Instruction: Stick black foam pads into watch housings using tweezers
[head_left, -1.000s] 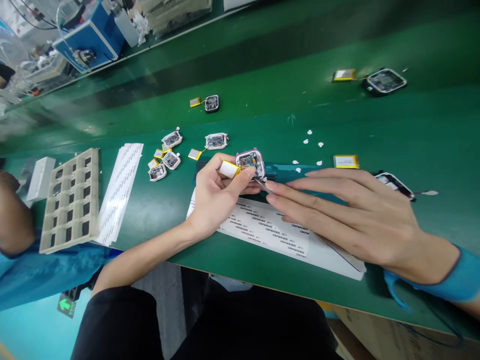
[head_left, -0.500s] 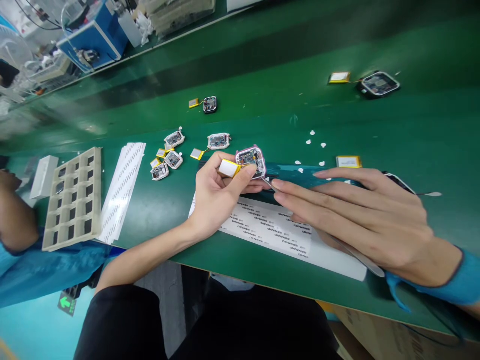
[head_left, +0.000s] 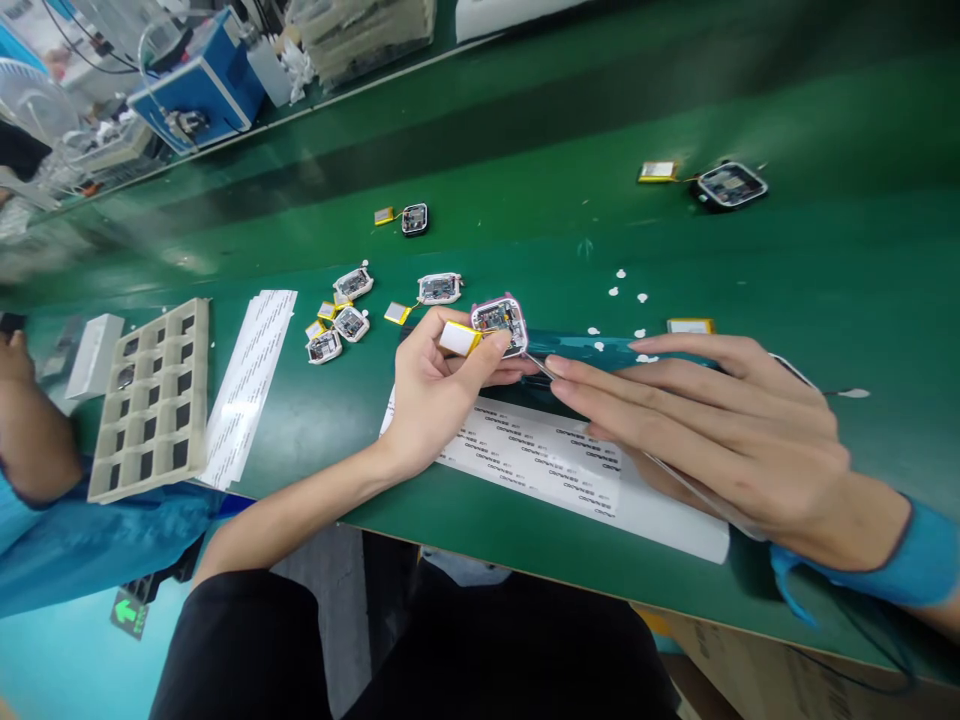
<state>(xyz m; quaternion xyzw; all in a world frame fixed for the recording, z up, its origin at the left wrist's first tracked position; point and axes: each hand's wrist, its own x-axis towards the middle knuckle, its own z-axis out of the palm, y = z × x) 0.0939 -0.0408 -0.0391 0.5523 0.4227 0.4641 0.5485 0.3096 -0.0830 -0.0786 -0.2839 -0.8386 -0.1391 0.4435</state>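
Note:
My left hand (head_left: 435, 400) is closed around an opened smartwatch case (head_left: 501, 322) with a pink and white rim and a bare circuit board. A wired battery (head_left: 459, 338) with yellow edges rests against its fingers. My right hand (head_left: 720, 430) grips slim metal tweezers (head_left: 540, 366) between thumb and fingers, their tip at the lower right rim of the case. The other fingers stretch out above the bench. Beneath both hands lies a sheet of printed white backing paper (head_left: 532, 455). Several small white stickers (head_left: 613, 292) are scattered beyond my right hand.
More opened watch cases (head_left: 439, 288) with batteries lie beyond my left hand. Black cases (head_left: 731, 186) sit farther back. To the left are white printed strips (head_left: 251, 390), a beige compartment tray (head_left: 199, 400) and a co-worker's arm (head_left: 34, 430). A blue box (head_left: 202, 85) stands at the back.
The camera view has shifted slightly, so the bench things appear moved a little. Both hands keep nearly the same pose, with the tweezers still at the case rim.

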